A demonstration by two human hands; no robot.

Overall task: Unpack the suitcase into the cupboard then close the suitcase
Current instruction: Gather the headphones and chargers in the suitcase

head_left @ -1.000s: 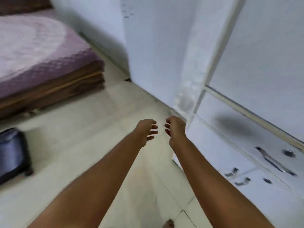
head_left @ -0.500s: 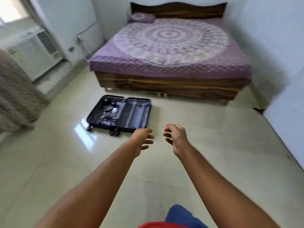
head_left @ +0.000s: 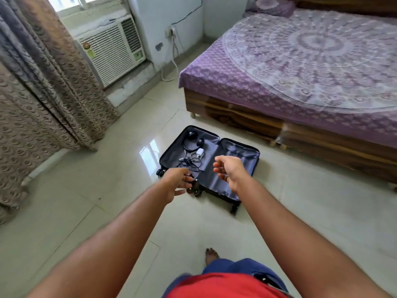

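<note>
A dark suitcase (head_left: 236, 160) lies open flat on the pale tiled floor, grey lining up. Its left half holds black headphones (head_left: 192, 139), a white charger (head_left: 199, 152) and a tangle of dark cables (head_left: 190, 162). The right half looks bare. Both my arms stretch out in front of me, above the floor and short of the case. My left hand (head_left: 177, 183) is empty with fingers loosely curled. My right hand (head_left: 228, 171) is empty too, its fingers apart. The cupboard is out of view.
A wooden bed (head_left: 300, 130) with a purple patterned cover fills the right side. A window air conditioner (head_left: 111, 52) sits low at the back left, next to brown curtains (head_left: 43, 93). My bare foot (head_left: 211, 255) is on the floor below.
My view has swung from the white cupboard round to the room, and the open suitcase has come much closer. Both hands stay empty and held out in front.
</note>
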